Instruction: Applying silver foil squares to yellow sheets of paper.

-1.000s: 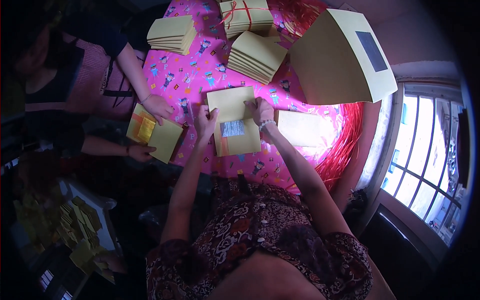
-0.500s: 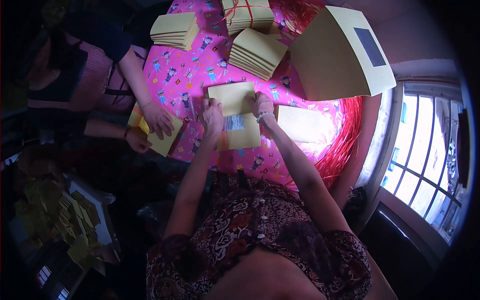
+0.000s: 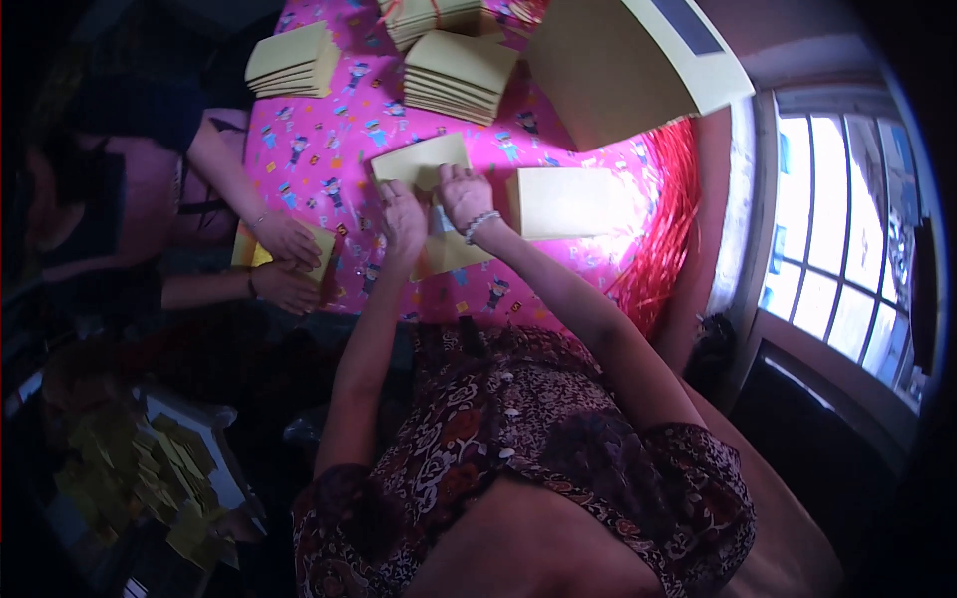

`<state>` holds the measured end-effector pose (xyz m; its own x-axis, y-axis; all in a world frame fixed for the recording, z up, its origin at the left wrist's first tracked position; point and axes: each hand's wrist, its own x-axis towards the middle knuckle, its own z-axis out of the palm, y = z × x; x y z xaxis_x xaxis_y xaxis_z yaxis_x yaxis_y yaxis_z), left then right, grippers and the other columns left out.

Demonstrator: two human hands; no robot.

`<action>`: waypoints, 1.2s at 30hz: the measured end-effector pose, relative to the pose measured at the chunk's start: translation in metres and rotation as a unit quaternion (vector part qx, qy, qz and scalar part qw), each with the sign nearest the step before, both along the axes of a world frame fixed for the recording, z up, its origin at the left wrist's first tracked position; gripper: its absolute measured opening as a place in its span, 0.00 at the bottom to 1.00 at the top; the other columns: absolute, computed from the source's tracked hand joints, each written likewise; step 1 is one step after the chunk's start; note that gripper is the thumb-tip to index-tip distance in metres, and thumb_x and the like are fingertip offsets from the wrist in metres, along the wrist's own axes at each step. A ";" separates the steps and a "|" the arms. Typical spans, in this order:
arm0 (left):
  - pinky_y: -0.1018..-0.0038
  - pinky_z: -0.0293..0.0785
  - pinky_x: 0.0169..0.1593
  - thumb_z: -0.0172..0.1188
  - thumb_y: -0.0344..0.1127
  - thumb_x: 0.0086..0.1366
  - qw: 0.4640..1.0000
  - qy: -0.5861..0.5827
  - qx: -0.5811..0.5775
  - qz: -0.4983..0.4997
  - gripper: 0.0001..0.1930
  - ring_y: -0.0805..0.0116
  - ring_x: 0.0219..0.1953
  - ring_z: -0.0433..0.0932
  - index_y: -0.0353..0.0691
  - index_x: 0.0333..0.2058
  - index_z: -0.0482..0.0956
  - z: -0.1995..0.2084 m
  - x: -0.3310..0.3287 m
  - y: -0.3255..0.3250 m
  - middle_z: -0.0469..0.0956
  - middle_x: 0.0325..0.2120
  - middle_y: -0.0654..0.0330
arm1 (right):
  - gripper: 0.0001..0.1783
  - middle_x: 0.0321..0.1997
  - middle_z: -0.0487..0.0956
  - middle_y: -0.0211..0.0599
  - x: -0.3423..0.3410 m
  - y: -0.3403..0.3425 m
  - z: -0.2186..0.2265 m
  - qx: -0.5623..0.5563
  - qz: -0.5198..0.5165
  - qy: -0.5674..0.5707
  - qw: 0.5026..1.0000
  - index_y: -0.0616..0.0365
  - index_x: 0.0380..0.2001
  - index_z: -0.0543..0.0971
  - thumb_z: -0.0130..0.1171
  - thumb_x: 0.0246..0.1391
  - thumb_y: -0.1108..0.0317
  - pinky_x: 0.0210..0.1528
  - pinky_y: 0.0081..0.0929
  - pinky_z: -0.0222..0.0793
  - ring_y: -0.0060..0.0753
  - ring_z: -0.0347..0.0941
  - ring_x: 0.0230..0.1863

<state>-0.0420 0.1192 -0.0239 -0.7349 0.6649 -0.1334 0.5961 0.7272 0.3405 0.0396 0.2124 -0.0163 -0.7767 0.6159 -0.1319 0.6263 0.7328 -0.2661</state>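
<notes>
A folded yellow card piece (image 3: 462,257) lies in front of me on the pink patterned tablecloth, its upper flap bent along a crease. My left hand (image 3: 402,221) grips its left side with curled fingers. My right hand (image 3: 465,202), wearing a beaded bracelet, is closed at the fold near the right edge. Between the hands, a pale patch on the card is mostly covered. To the right of my right hand lies another yellow card piece (image 3: 563,202), brightly lit.
Stacks of folded yellow card (image 3: 459,78) stand at the back, beside a large upright card sheet (image 3: 608,75) with a dark panel. Red strips (image 3: 666,199) hang along the right edge. At left, a co-worker's hands (image 3: 287,261) rest on yellow card. A barred window (image 3: 842,239) is at right.
My right hand has moved inward over the card, covering most of its silvery patch. The card sits more tilted. The whole view has shifted. The co-worker's hands have come closer together.
</notes>
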 end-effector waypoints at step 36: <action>0.63 0.69 0.39 0.58 0.45 0.58 0.980 -0.035 0.113 0.161 0.20 0.54 0.35 0.74 0.34 0.40 0.67 -0.025 -0.019 -0.033 0.72 0.33 0.48 | 0.09 0.37 0.67 0.28 0.027 0.007 -0.015 0.160 0.245 0.093 0.952 0.50 0.34 0.74 0.49 0.49 0.63 0.37 0.26 0.65 0.28 0.66 0.42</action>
